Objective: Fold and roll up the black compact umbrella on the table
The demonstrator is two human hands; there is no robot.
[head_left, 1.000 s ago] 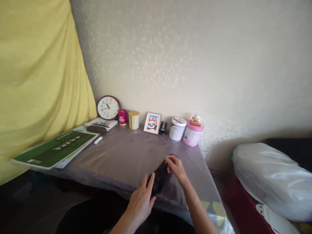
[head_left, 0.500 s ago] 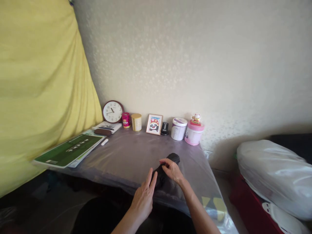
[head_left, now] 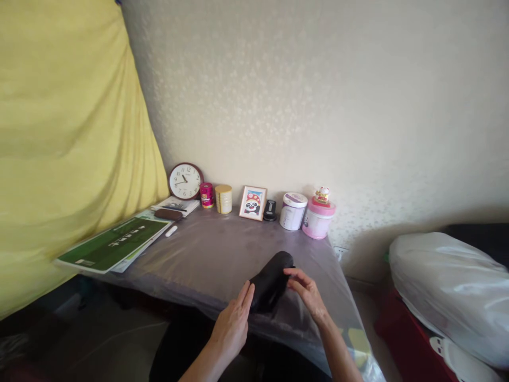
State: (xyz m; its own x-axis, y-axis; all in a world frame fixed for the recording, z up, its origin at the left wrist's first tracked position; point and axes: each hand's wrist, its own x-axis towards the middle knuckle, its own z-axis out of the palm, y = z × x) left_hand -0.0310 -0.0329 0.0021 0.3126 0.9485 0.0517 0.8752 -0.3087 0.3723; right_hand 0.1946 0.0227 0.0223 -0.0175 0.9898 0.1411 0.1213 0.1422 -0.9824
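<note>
A long, soft black bundle that looks like a folded umbrella (head_left: 271, 278) lies slanted near the front edge of the table, its rounded far end pointing away to the right. My left hand (head_left: 234, 321) is at its near left side, with straight fingers pressed together along it and the thumb hidden. On the other side, my right hand (head_left: 305, 292) has its thumb and fingertips bent together at the right edge, where they seem to pinch the loose dark fabric. Part of the near end is in shadow.
Along the wall stand a clock (head_left: 185, 181), a pink can (head_left: 207, 195), a yellow-lidded can (head_left: 223, 199), a panda picture frame (head_left: 253, 203), a white tub (head_left: 293, 212) and a pink tub (head_left: 318, 220). A green book (head_left: 115, 244) lies left. A white bag (head_left: 449, 292) sits beyond the table.
My right hand has moved from the top of the black bundle to its right edge, showing more of its smooth upper side. The left hand stays in nearly the same place.
</note>
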